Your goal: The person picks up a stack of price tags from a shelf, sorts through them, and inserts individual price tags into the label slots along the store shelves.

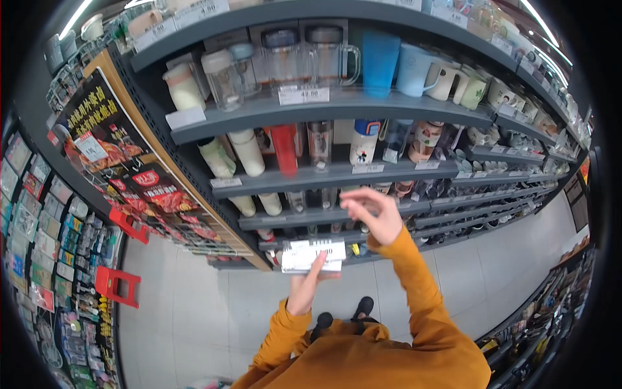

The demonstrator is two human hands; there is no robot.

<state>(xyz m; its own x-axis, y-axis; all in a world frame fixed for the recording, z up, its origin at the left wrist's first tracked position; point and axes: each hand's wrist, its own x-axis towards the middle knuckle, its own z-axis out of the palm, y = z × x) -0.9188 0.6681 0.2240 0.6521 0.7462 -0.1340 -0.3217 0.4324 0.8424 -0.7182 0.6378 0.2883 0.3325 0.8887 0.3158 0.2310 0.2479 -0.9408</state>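
By the drinkware shelves [363, 111], the left hand [303, 293] pinches a stack of price labels [301, 259] above the floor [188, 311]; the right hand [382, 220] hovers, loosely curled, seemingly empty. A slackening thumb could let labels slide off.

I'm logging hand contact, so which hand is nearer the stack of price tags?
Left. The left hand holds the stack, thumb on top; the right hand is apart from it, to its right and higher in the picture.
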